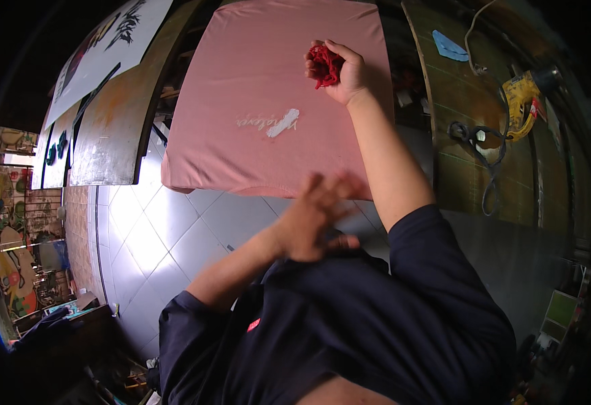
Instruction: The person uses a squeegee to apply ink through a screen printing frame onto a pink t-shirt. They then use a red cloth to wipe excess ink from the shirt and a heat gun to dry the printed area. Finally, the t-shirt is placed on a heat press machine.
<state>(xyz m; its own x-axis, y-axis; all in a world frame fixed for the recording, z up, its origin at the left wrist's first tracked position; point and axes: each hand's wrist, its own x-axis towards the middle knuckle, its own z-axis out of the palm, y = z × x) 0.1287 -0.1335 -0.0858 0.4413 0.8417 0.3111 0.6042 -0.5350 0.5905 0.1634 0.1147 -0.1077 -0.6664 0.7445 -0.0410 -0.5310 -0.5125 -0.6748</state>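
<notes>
A pink T-shirt (255,67) lies stretched over a flat board in front of me. Pale lettering and a white smear (283,123) mark its middle. Above the far right part of the shirt, my right hand (351,71) is closed around a crumpled red rag (325,66). Nearer my body, my left hand (317,219) hovers just off the shirt's near edge. It is blurred by motion, but its fingers are spread and nothing shows in them.
A wooden table (110,145) on the left bears a white printed sheet (103,54). On the right-hand table (437,101) lie a yellow heat gun (520,94), its dark cord (488,152) and a blue piece of cloth or paper (449,46). Grey tiles (201,223) cover the floor.
</notes>
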